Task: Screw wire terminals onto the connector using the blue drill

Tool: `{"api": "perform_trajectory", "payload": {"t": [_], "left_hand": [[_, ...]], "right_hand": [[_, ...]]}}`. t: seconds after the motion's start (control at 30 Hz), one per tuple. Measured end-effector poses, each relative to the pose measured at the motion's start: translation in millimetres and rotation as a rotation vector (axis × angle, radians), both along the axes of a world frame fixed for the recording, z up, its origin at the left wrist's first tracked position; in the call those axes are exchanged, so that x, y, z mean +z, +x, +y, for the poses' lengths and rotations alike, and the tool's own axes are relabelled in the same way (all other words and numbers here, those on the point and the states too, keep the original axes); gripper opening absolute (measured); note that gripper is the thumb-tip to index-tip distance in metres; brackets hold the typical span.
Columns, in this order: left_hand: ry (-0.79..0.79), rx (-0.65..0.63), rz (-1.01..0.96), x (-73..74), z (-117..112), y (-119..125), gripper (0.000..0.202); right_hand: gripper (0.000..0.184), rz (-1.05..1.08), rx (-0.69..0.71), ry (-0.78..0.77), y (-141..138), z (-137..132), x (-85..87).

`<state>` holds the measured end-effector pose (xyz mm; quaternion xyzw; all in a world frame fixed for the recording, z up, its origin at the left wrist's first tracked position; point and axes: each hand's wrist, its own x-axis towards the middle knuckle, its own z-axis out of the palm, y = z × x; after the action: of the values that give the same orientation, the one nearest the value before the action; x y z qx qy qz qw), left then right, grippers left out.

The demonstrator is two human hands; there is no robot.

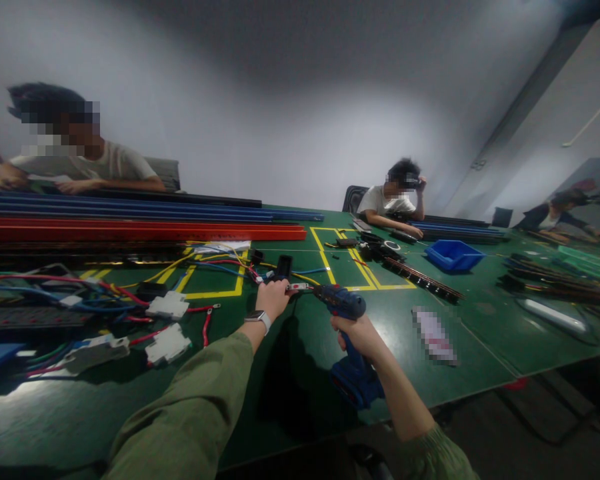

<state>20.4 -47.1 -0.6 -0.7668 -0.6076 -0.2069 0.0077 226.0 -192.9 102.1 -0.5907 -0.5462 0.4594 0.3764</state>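
My right hand (357, 331) is wrapped around the grip of a blue cordless drill (345, 301), whose chuck points left. My left hand (273, 298), with a watch on its wrist, is closed on a small white part with red marks (298, 287). The drill's tip meets this part or stops just short of it; I cannot tell which. A black upright block (283, 267) stands just behind my left fingers. Left of my left hand lie white plastic breaker-like units (168, 305) with red wires (207, 325) attached.
Long orange rails (220, 230) and blue rails (170, 211) lie across the left rear of the green table (395, 353). A blue bin (453, 255) stands right, behind a blurred packet (435, 335). Several people sit around the table. Loose wires (105, 300) tangle at left.
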Motion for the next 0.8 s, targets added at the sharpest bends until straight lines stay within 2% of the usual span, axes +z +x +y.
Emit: {"api": "perform_trajectory", "payload": {"t": [0.57,0.8], "left_hand": [[-0.019,0.017,-0.019,4.5,-4,1,0.047],[-0.053,0.022,-0.014,10.6,-8,1,0.047]], "right_hand": [[0.013,-0.001,-0.004,-0.027,0,-1,0.7],[0.012,-0.004,-0.003,-0.052,-2,-3,6.8]]}}
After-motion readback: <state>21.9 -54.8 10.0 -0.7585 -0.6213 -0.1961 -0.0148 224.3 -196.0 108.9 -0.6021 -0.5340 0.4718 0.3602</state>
